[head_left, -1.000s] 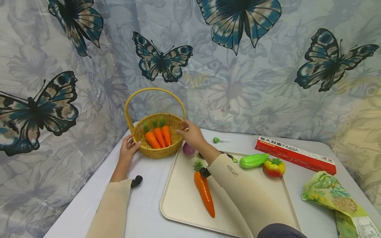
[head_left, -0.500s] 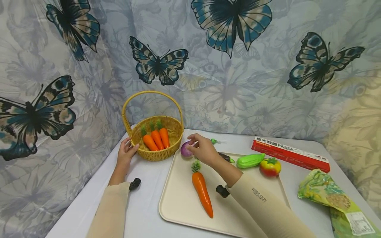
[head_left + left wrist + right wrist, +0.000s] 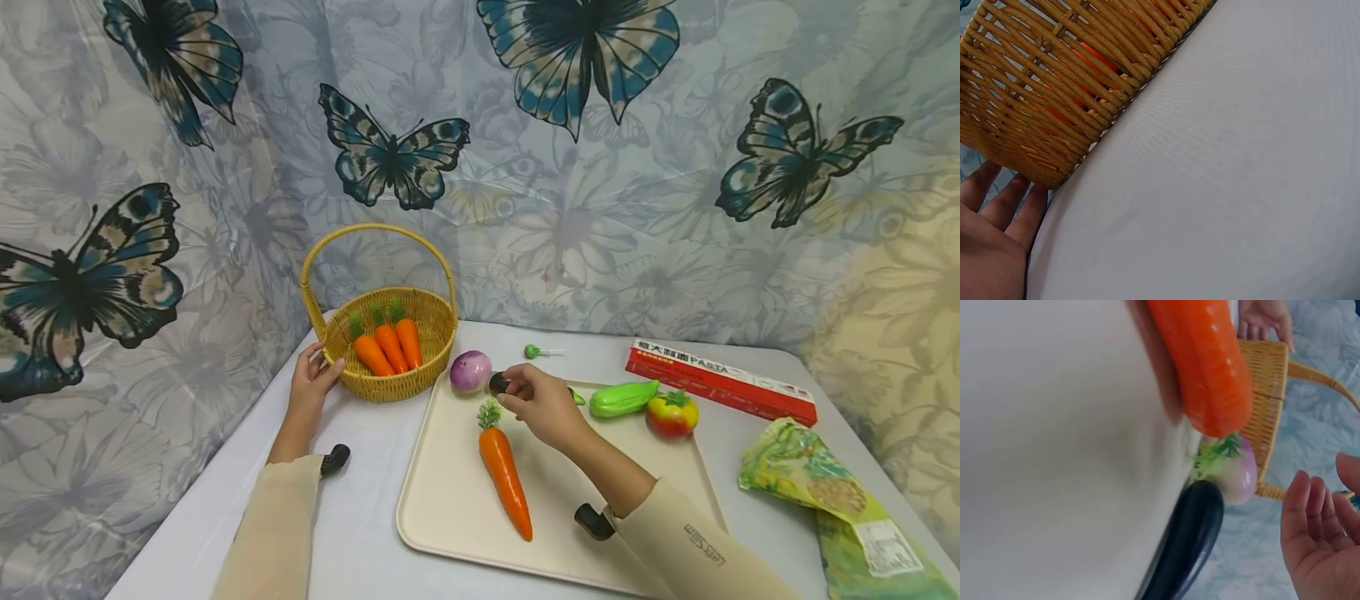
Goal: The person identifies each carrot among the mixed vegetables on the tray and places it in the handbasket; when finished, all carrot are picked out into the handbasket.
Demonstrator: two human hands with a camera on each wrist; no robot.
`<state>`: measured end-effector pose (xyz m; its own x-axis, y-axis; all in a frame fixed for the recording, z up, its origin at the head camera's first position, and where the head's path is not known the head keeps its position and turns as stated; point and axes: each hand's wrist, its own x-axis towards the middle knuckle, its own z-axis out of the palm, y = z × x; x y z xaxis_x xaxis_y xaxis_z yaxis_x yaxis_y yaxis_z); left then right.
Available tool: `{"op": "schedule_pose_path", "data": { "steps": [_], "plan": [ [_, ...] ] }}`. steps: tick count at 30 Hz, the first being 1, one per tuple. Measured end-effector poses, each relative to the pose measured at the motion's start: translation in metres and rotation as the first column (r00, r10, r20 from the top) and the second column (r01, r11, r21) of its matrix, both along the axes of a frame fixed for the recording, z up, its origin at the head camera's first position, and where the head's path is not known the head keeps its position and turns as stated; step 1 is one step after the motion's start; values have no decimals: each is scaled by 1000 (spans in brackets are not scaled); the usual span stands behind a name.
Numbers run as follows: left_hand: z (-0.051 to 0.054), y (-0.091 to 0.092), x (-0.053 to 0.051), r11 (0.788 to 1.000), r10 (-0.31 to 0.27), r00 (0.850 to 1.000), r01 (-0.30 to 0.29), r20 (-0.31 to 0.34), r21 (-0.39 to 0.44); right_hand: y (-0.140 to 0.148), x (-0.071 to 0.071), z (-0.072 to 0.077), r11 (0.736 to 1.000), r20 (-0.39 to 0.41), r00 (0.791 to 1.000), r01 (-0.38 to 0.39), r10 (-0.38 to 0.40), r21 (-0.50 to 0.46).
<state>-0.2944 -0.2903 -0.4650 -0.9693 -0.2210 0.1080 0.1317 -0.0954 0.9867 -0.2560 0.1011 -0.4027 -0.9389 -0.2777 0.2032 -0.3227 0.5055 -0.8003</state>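
Observation:
A yellow wicker basket [image 3: 397, 385] holds three orange carrots [image 3: 388, 348]. My left hand [image 3: 309, 385] rests against its left side, fingers fairly straight in the left wrist view. My right hand [image 3: 546, 408] is above the tray [image 3: 442, 525], thumb and fingers apart and loosely bent, with nothing between them in the right wrist view. Close to its fingertips is the dark end of an eggplant [image 3: 1188, 540], mostly hidden by the hand in the head view. A purple and white turnip-like vegetable [image 3: 470, 372] sits at the tray's far left corner. A larger carrot [image 3: 506, 483] lies on the tray.
On the tray's far right are a green gourd-like vegetable [image 3: 622, 399] and a red-yellow tomato [image 3: 672, 414]. Behind lies a green lollipop [image 3: 533, 352]. A red pasta box [image 3: 720, 381] and a green plastic bag [image 3: 840, 500] lie to the right. Butterfly-print cloth [image 3: 570, 208] hangs behind.
My right hand has left the basket's right rim, passed over the purple vegetable and moved right and nearer, to the eggplant's end. My left hand has stayed at the basket.

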Motion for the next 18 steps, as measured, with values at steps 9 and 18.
{"op": "schedule_pose_path", "data": {
  "steps": [9,18],
  "plan": [
    [4,1,2,1000,13,1000,-13,19,-4,8,17,-11,999,95,995,-6,1,51],
    [2,1,2,1000,17,999,-17,31,-10,8,23,-23,993,199,977,-89,72,80]
  ]
}}
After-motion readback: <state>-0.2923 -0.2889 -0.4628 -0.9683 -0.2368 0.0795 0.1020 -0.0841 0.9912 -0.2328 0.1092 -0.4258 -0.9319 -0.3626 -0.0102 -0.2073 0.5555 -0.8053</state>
